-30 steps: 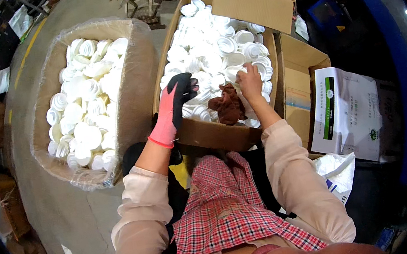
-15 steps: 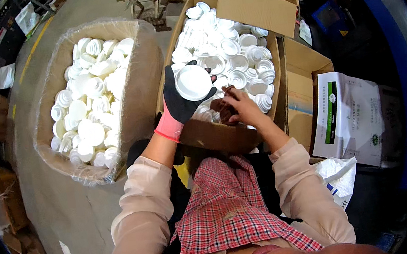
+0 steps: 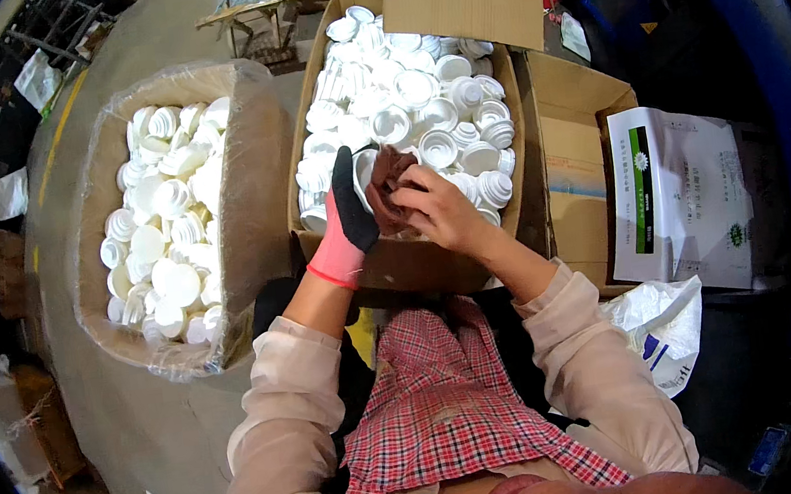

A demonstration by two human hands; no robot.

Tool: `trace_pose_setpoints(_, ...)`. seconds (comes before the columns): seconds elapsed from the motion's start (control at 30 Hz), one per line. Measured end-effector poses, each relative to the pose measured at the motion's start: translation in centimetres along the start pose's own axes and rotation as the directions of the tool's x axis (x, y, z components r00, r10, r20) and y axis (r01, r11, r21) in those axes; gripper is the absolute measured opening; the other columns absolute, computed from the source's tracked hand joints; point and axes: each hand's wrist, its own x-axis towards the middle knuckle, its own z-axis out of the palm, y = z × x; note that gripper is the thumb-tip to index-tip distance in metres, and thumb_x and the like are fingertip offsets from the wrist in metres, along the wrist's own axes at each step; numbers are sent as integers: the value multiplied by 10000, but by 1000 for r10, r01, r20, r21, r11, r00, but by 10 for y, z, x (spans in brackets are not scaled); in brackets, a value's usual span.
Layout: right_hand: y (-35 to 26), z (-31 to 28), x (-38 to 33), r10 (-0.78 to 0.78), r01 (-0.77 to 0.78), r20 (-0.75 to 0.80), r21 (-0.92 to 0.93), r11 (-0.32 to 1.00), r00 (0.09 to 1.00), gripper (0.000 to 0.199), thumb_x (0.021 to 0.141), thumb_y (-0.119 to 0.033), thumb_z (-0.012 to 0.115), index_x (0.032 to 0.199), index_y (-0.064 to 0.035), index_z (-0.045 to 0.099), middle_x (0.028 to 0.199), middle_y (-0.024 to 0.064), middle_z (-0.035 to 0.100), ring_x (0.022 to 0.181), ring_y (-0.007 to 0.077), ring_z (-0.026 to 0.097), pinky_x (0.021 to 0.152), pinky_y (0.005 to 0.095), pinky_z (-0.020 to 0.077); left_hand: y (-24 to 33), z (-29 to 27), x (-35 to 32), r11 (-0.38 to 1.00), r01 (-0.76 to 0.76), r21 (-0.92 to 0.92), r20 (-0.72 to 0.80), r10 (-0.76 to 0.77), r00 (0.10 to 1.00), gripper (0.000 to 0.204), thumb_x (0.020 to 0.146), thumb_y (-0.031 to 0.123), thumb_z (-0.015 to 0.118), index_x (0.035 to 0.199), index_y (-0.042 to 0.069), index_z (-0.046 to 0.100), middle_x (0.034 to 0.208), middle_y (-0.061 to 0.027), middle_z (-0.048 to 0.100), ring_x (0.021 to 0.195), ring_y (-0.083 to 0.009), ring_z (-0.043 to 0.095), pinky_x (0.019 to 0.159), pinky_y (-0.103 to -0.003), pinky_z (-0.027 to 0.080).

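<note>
Two open cardboard boxes are being seen from above. The left box (image 3: 250, 166), lined with clear plastic, is being filled by several dozen white caps (image 3: 164, 225); they are too many and too piled up to be counted exactly. The right box (image 3: 417, 264) is likewise being crowded with dozens of the same white caps (image 3: 427, 97), heaped in layers. One cap (image 3: 365, 167) and one brown rag (image 3: 394, 189) are being handled over the near end of the right box.

Two hands are being shown, both the person's own. The left hand (image 3: 347, 209) is being covered by a black and pink glove; its fingers are being curled around the cap, which is being held just above the pile. The right hand (image 3: 440, 208) is bare and is being closed on the rag, which is being pressed against the cap. Much of the cap is being hidden by the rag and the gloved fingers, so its inner face cannot be made out.

To the right of the boxes one flattened carton (image 3: 573, 139) is being leaned beside a white printed sack (image 3: 677, 195), and one white plastic bag (image 3: 663, 329) is lying below it, near the right sleeve. A small wooden frame (image 3: 247, 15) is standing beyond the left box on the grey floor (image 3: 122, 415). A red checked apron (image 3: 435, 418) is being worn over pale sleeves at the lower edge.
</note>
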Motion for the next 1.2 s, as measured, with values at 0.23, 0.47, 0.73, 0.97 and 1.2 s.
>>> trace_pose_setpoints(0.23, 2, -3, 4, -179, 149, -175, -171, 974, 968, 357, 757, -49, 587, 1112, -25, 618, 1028, 162, 517, 953, 339, 536, 835, 392, 456, -17, -32, 3, 664, -147, 734, -56, 274, 960, 434, 1019, 383, 374, 1268, 51, 501, 1086, -69, 597, 975, -170, 591, 846, -304, 494)
trace_pose_setpoints(0.47, 36, 10, -1, 250, -256, -72, -101, 961, 966, 416, 769, -64, 610, 1179, -11, 567, 1011, 198, 510, 929, 385, 540, 818, 428, 457, 11, -6, -2, -93, -443, 891, 378, 693, 614, 462, 1023, 369, 351, 1218, -6, 537, 1126, -118, 612, 1012, -204, 598, 889, -342, 474)
trace_pose_setpoints(0.73, 176, -24, -58, 653, -709, -339, -539, 455, 677, 411, 768, -124, 704, 1138, -11, 565, 1249, 232, 525, 1171, 385, 488, 1002, 471, 392, 39, 11, -18, 879, -328, 347, 232, 258, 938, 623, 999, 512, 290, 1346, 5, 395, 1298, -206, 522, 1223, -372, 499, 1062, -576, 348)
trace_pose_setpoints(0.97, 101, -24, 9, 247, -373, -382, -302, 878, 890, 187, 748, -93, 694, 795, -17, 530, 1335, 208, 506, 1188, 357, 504, 990, 496, 401, 32, 0, -18, 641, -474, 604, 237, 424, 874, 498, 873, 269, 676, 1241, -21, 506, 1111, -148, 664, 1060, -258, 632, 937, -407, 484)
trace_pose_setpoints(1.2, 8, -15, 39, 220, -257, 178, 873, 415, 959, 532, 670, 43, 780, 1077, -110, 473, 1453, 114, 368, 1244, 193, 435, 948, 346, 469, 44, 14, -40, -356, -573, 738, 674, 334, 660, 441, 970, 281, 519, 1312, 13, 446, 1233, -148, 598, 1121, -233, 595, 1002, -363, 453)
